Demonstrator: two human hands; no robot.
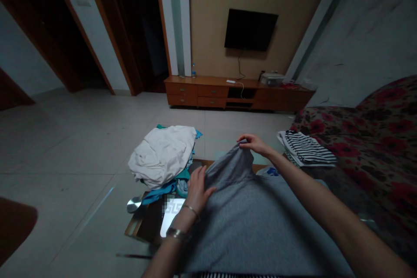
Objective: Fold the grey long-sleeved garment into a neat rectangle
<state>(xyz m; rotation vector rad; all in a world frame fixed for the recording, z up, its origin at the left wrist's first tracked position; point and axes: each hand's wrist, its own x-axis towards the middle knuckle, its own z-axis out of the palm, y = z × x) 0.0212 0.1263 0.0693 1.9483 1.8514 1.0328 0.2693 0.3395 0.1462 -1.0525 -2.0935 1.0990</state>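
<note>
A grey cloth garment, probably a shirt, lies spread in front of me over a low table. My right hand pinches its far edge between thumb and fingers, lifting that part into a raised fold. On the fold's left side, my left hand grips the cloth's edge, with its fingertips partly hidden. The fabric is stretched between the two hands. Left of my left hand, a crumpled white garment sits on top of blue and green clothes. Below that pile is a bright white panel with a patterned mark.
Folded black-and-white striped clothes lie to the right, beside a floral sofa. The low table's edge shows at left. Across the tiled floor stands a wooden TV cabinet beneath a wall-mounted television.
</note>
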